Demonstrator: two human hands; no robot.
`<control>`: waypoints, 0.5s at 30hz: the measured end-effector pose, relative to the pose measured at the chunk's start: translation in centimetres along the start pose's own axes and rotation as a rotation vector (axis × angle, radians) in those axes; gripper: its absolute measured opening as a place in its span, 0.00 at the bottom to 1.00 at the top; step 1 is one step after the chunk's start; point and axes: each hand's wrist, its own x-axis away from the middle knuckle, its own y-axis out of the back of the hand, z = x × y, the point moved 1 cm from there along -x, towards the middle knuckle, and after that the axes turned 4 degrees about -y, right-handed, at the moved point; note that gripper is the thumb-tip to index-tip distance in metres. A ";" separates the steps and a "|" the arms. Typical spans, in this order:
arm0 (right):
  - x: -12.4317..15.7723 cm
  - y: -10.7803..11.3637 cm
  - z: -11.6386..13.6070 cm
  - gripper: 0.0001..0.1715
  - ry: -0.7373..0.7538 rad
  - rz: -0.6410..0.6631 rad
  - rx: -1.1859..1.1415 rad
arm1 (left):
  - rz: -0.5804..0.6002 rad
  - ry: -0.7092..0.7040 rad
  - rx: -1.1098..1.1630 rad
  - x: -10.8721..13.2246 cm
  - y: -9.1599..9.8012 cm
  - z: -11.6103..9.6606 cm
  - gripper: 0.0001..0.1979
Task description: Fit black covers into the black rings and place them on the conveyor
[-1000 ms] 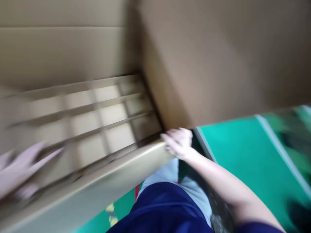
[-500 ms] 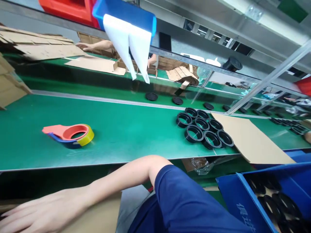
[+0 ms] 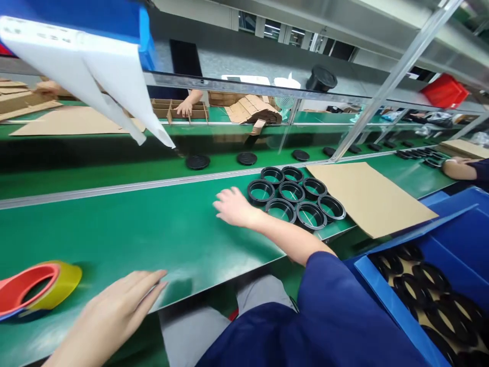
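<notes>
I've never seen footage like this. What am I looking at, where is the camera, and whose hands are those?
No machine here: a person wears a camera on the head, so this one picture looks forward and down over their own two bare hands. The right hand, on the blue-sleeved arm, is spread open over the green table, just beside a cluster of black rings; it holds nothing. The left hand is open and empty too, at the table's near edge, close to a red and yellow tape dispenser. Right of the rings lies a cardboard sheet, and a blue bin holds more such rings. Farther back, black lids lie on a green belt, and another person's hand is at cardboard dividers.
</notes>
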 end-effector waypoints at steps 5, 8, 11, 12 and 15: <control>9.5 -2.5 -5.6 0.15 -0.436 -0.209 -0.180 | 0.034 -0.005 0.114 -10.0 -6.7 -0.1 0.25; 13.2 -4.6 -5.9 0.12 -0.442 -0.436 -0.344 | 0.014 -0.015 0.189 -16.3 -10.1 -0.8 0.24; 14.2 -5.7 -5.6 0.10 -0.403 -0.615 -0.474 | -0.028 -0.019 0.269 -22.4 -13.2 -1.8 0.25; 14.1 -5.8 -5.4 0.11 -0.396 -0.645 -0.504 | -0.014 -0.022 0.292 -24.1 -14.1 -2.2 0.26; 13.1 -5.7 -4.5 0.12 -0.358 -0.669 -0.591 | 0.069 -0.041 0.322 -27.2 -16.5 -2.9 0.25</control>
